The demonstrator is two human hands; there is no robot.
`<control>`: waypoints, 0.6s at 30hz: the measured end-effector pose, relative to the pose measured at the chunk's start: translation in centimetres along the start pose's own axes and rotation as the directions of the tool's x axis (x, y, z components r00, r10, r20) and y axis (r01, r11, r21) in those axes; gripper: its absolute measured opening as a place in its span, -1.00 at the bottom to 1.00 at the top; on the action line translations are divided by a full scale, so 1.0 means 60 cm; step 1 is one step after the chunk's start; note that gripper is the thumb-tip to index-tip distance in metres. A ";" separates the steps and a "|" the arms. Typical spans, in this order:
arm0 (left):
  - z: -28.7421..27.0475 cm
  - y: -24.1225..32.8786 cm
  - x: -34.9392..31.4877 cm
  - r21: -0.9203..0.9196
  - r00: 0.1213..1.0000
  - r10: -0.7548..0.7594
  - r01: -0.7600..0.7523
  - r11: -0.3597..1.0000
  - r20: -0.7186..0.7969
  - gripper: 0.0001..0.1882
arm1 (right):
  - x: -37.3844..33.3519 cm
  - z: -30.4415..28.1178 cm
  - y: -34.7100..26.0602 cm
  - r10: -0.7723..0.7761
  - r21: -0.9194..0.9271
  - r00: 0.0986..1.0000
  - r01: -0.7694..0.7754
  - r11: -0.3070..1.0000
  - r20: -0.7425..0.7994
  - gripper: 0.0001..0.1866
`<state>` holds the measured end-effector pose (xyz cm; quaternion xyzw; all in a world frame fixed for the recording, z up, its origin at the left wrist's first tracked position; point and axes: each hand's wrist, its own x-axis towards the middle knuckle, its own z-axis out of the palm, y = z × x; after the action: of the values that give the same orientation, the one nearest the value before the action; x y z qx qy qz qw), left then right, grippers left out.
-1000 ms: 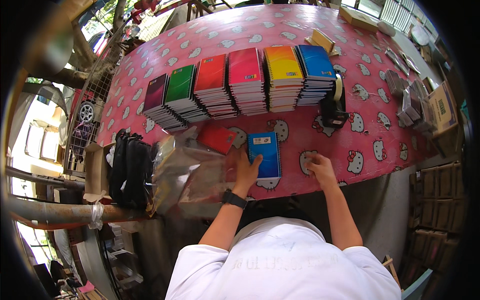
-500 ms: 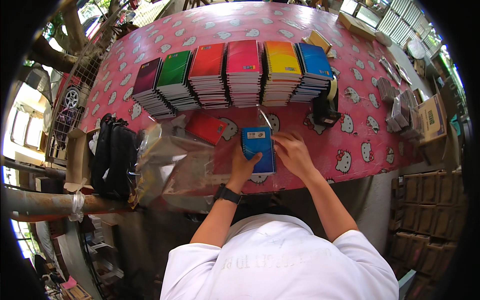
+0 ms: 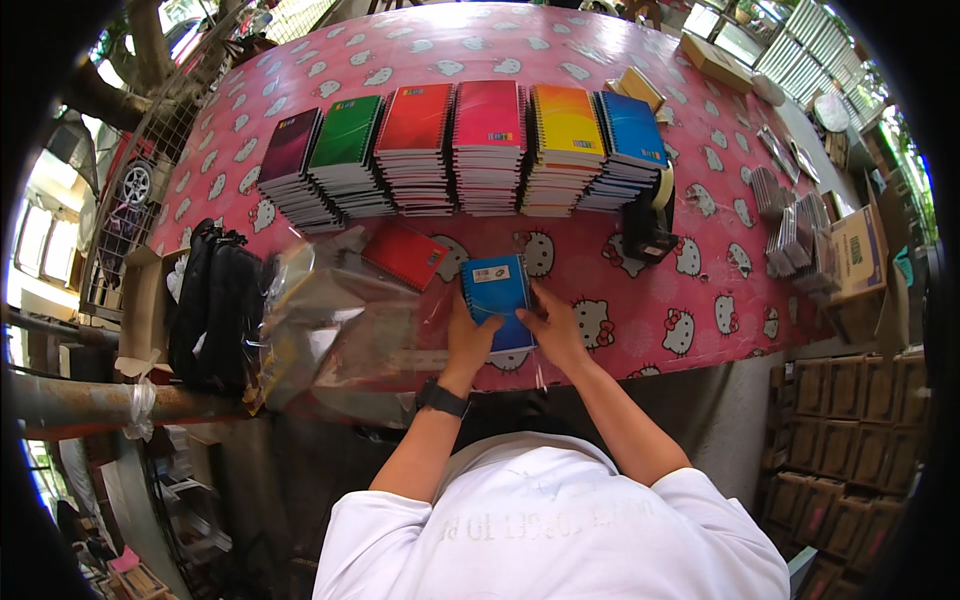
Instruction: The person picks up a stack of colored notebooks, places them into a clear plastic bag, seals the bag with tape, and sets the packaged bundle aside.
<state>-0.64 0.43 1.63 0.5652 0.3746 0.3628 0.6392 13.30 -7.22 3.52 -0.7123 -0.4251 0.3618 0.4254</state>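
A blue spiral notebook with a white label near its top is held upright at the table's near edge. My left hand grips its left side, thumb across the cover. On the other side my right hand is closed on the right edge, its thumb at the cover. Clear plastic shows along the notebook's right side and hangs below it. Just beyond, to the left, lies a red spiral notebook, and nearer sits a pile of clear plastic sleeves.
Notebook stacks in several colours, such as the pink stack, line the pink patterned table. A black tape dispenser stands by the blue stack. Black bags hang at the left; a cardboard box is at right.
My right hand has come down from the notebook's upper right edge and now grips its right side. The notebook has shifted slightly left and tilted.
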 end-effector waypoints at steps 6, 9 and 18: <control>0.085 -0.037 0.019 -0.047 0.998 -0.056 0.056 0.997 0.016 -0.36 | 0.003 -0.048 0.046 -0.325 -0.327 0.941 0.278 0.903 -0.096 -0.29; 0.134 -0.031 0.029 0.016 0.993 0.113 -0.113 0.994 -0.028 -0.38 | -0.002 -0.072 0.033 -0.337 -0.678 0.941 0.243 0.693 -0.007 -0.28; 0.007 -0.011 0.039 0.971 0.834 0.535 -0.218 0.098 0.133 -0.61 | -0.007 -0.083 0.025 -0.253 -0.778 0.968 0.159 0.607 0.000 -0.33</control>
<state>0.82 2.24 0.84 0.8591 0.4342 0.2698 -0.0251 17.97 -9.50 4.07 -0.7904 -0.5938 0.0539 0.1406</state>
